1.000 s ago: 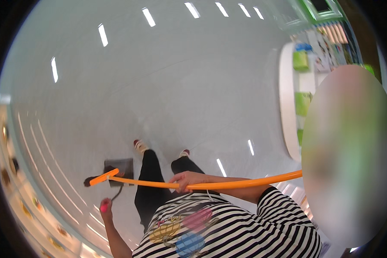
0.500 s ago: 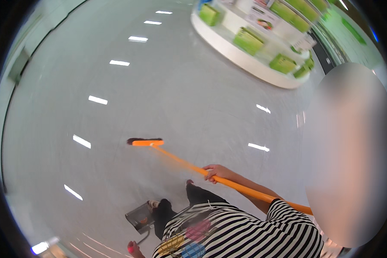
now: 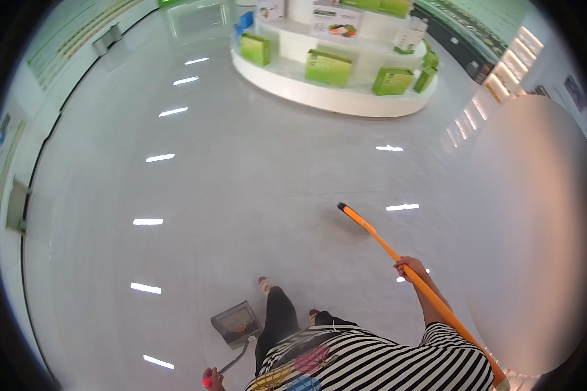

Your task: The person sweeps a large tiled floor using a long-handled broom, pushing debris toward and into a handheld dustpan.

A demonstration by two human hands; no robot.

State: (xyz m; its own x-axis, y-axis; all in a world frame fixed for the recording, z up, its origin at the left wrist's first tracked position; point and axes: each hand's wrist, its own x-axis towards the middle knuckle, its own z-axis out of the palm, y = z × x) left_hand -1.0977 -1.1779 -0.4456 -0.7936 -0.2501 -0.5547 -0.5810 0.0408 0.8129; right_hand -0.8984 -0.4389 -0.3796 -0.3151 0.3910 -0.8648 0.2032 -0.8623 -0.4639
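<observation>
An orange broom slants across my right side, its long handle running back past my arm. My right hand is closed around the handle partway down. The narrow broom head with dark bristles shows edge-on out in front, over the grey floor; whether it touches cannot be told. Low on the left, my left hand grips the red end of a dustpan's handle. The grey dustpan hangs or rests beside my left leg, with something small and orange-red inside it.
A white curved display stand with green boxes on its tiers stands ahead. A wall with a dark base line runs along the left. Shelves with lights are at the far right. A large blurred patch covers the right side.
The broom has swung to the right and its head has turned edge-on. My right hand moved right with it. The view has turned, and the dustpan shows farther right.
</observation>
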